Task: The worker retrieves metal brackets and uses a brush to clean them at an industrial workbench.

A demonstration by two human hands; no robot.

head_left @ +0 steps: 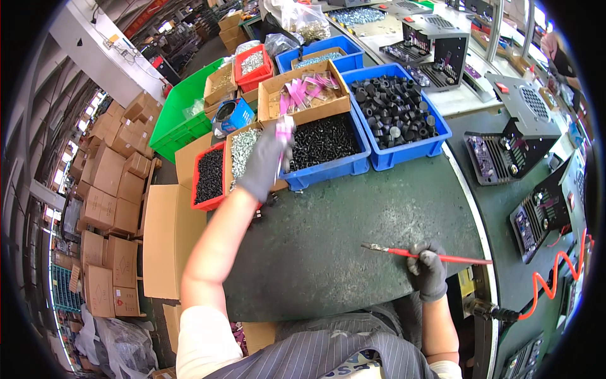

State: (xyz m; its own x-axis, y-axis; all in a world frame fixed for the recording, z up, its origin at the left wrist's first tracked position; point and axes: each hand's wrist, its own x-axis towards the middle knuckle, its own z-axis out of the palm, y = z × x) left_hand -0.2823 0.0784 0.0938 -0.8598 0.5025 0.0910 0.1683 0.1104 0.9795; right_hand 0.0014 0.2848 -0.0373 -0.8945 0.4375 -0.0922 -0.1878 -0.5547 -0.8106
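Observation:
My left hand (262, 167), in a grey glove, reaches out over the bins. Its fingers are closed around a slim pink-and-white piece (285, 128), partly blurred. Just beyond lies an open cardboard tray (315, 115) with similar pink pieces (308, 91). Under the tray, a blue bin (328, 175) holds small black screws (323, 142). Silver screws (243, 150) fill a box left of the hand. In my right hand (430, 271), also gloved, is a thin brush with a red handle (464, 259). Its bristle end points left, above the dark green tabletop (303, 252).
A blue bin of black rubber feet (394, 117) stands at the back. Left are a red bin of black screws (210, 177) and a green crate (183, 114). Black metal housings (505, 151) line the right bench, near a coiled orange air hose (546, 287). Stacked cartons (113, 196) stand far left.

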